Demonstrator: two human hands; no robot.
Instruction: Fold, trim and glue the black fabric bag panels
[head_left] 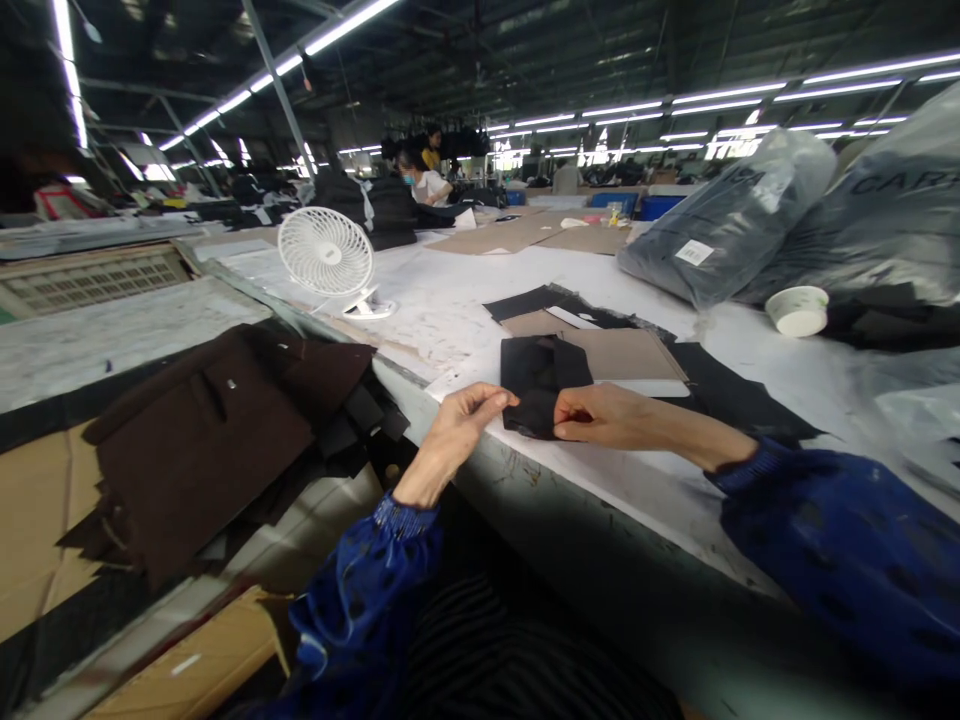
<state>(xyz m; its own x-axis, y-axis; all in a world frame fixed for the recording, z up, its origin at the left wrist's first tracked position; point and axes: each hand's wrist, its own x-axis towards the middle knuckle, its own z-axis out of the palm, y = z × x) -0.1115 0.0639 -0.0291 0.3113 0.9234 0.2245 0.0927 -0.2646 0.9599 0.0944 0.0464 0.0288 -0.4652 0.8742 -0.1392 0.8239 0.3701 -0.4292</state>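
Note:
A small folded piece of black fabric [534, 365] lies at the near edge of the white-topped table. At its left edge, my left hand [459, 425] is closed in a pinch, thumb against forefinger. My right hand [604, 415] has its fingers curled onto the fabric's lower right side. Just behind sits a tan card template [630, 355] with a white strip along its near edge. More black cloth pieces [731, 385] spread out under and to the right of the template. What lies between my fingertips is partly hidden.
A white clip fan [326, 252] stands at the table's left edge. Dark brown cut pieces [202, 430] are stacked on my left. Filled plastic bags [731, 215] and a white bowl [797, 311] occupy the right. Further back, people work beside dark fabric piles [367, 205].

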